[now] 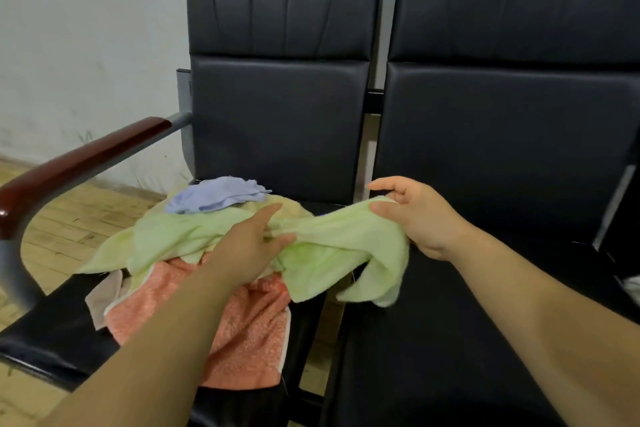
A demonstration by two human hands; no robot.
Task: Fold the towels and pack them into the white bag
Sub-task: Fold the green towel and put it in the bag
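Two black padded chairs stand side by side against a pale wall (86,45). The right chair (502,149) takes up most of my view, and its seat is under my right forearm. The left chair (277,115) carries the heap of towels on its seat. A wooden floor (69,218) shows to the left, behind the left chair's dark red armrest (79,163).

The green towel (346,246) is the largest cloth. It runs crumpled from the top of the heap, across the gap between the seats and over the edge of the right seat. I hold it up between my two hands, and one loose end droops below my right wrist. Under it, the orange towel (249,333) lies spread on the left seat, and its near edge hangs over the front. A pale yellow towel (252,206) sits at the back of the heap with the smaller blue towel (218,196) bunched on top. A small beige cloth (104,302) sticks out at the left of the orange one.

My left hand (249,243) pinches the bunched middle of the green towel between thumb and fingers, with the forefinger stretched forward. My right hand (419,215) pinches the towel's far edge between thumb and curled fingers, with its forefinger raised above the cloth.
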